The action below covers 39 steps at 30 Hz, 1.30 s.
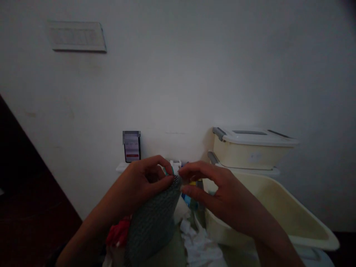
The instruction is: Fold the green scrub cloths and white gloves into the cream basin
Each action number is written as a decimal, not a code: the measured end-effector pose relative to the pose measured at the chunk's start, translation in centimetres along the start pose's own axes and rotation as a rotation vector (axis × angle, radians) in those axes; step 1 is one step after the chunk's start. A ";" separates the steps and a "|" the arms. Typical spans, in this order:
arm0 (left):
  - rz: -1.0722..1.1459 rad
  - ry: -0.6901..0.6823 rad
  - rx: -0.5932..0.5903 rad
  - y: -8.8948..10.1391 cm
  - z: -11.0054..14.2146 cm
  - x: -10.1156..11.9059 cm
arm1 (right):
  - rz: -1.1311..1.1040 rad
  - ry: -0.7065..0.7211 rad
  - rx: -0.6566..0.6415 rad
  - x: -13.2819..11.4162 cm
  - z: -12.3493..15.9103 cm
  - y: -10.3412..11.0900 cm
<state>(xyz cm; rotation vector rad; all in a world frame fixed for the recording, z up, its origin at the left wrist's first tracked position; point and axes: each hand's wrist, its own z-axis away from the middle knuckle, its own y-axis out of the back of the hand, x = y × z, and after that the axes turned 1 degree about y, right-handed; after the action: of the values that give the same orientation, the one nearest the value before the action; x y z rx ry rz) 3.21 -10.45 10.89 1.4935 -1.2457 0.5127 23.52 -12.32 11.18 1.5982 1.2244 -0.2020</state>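
A grey-green knitted piece [155, 215] hangs down in front of me, its top corner raised between my two hands. My left hand [144, 181] pinches that corner between thumb and forefinger. A small teal bit [168, 171] shows behind the left fingertips; its kind cannot be made out. My right hand [214, 189] is at the right side of the same corner, thumb and forefinger apart, their tips close to or touching the knit's edge. Nothing can be seen held in the right hand.
A phone [132, 150] leans upright against the wall, left of centre. On the right are a lidded cream box [253, 152] and an open cream tub [311, 218]. White crumpled cloth [201, 243] and red cloth [119, 233] lie below my hands. A switch panel [78, 36] is on the wall.
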 end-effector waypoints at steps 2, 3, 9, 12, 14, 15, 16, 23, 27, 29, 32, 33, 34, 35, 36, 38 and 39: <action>-0.017 -0.021 -0.019 -0.2 0.1 0.1 | -0.043 0.026 -0.019 -0.3 -0.2 -0.4; -0.021 -0.034 -0.028 -0.2 0.2 0.2 | -0.059 0.037 -0.022 -0.3 -0.3 -0.5; 0.183 -0.060 -0.147 0.6 0.6 0.2 | -0.095 0.046 0.043 0.0 -0.2 -0.3; 0.238 -0.062 -0.237 1.4 0.7 -0.4 | -0.096 0.072 0.076 0.5 -0.1 0.4; 0.161 -0.086 -0.277 1.9 0.6 -0.8 | -0.047 0.112 0.101 0.8 0.0 1.0; 0.115 -0.103 -0.276 2.1 0.6 -1.0 | -0.018 0.129 0.111 0.9 0.0 1.3; 0.076 -0.118 -0.258 2.3 0.5 -1.2 | 0.002 0.134 0.120 1.1 0.1 1.6; -0.047 -0.193 -0.030 3.1 -0.2 -1.2 | -0.045 0.028 0.085 1.1 0.3 2.5; -0.068 -0.153 0.018 3.0 -0.5 -1.4 | 0.029 -0.001 0.097 0.8 0.3 2.4; -0.060 -0.121 0.008 2.9 -0.5 -1.5 | 0.050 -0.014 0.099 0.8 0.3 2.3; -0.066 -0.081 -0.074 2.9 -0.5 -1.6 | 0.058 -0.023 0.089 0.7 0.3 2.2; -0.079 -0.060 -0.121 2.9 -0.5 -1.6 | 0.066 -0.024 0.082 0.7 0.3 2.1; -0.095 -0.039 -0.168 3.0 -0.5 -1.6 | 0.079 -0.027 0.077 0.8 0.3 2.1; -0.110 -0.017 -0.211 3.0 -0.5 -1.6 | 0.089 -0.026 0.066 0.8 0.2 2.1; -0.121 0.001 -0.244 3.1 -0.5 -1.6 | 0.097 -0.025 0.061 0.8 0.2 2.1; -0.122 0.004 -0.258 3.2 -0.5 -1.5 | 0.108 -0.020 0.053 0.9 0.1 2.1; -0.112 -0.010 -0.242 3.2 -0.5 -1.5 | 0.112 -0.014 0.060 0.9 0.1 2.1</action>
<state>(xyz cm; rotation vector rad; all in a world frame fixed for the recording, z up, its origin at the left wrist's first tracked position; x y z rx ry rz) -0.04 -9.00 11.28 1.3529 -1.1793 0.2703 25.60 -11.64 11.83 1.7090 1.1234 -0.1795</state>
